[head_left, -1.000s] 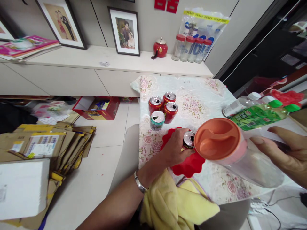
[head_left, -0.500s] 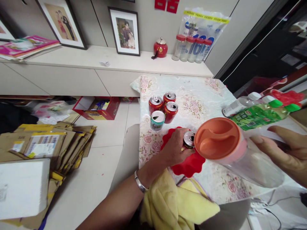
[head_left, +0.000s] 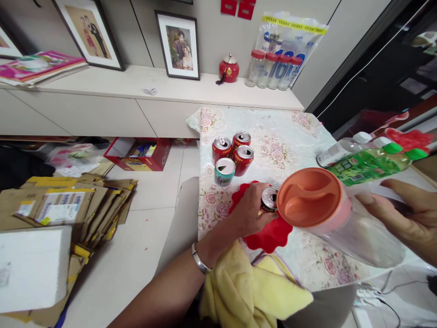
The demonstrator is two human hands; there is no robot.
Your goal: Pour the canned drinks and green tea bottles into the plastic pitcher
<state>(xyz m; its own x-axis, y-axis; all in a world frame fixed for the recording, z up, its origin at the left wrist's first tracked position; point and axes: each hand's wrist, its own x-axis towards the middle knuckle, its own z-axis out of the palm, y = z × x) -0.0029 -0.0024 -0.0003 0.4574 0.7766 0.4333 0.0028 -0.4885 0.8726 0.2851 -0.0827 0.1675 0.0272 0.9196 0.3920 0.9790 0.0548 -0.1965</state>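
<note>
My left hand (head_left: 251,207) is wrapped round an opened drink can (head_left: 269,198) over a red scalloped dish (head_left: 268,239). From the right, my right hand (head_left: 406,218) grips the handle of a clear plastic pitcher (head_left: 341,221) with an orange lid. The pitcher is tilted, its lid end towards the can and close against its top; whether they touch I cannot tell. No liquid is visible in the pitcher. Beyond my left hand stand several opened red cans (head_left: 243,160) and a shorter green can (head_left: 224,172). A yellow towel (head_left: 252,287) lies at the near edge.
The table wears a flowered cloth (head_left: 273,152). On its right side lie green-labelled bottles (head_left: 372,163) and a white-capped bottle (head_left: 336,151). Behind, a white cabinet (head_left: 191,93) carries lidded glass jars (head_left: 271,70) and a red pot (head_left: 228,69). Flattened cardboard (head_left: 99,214) lies at left.
</note>
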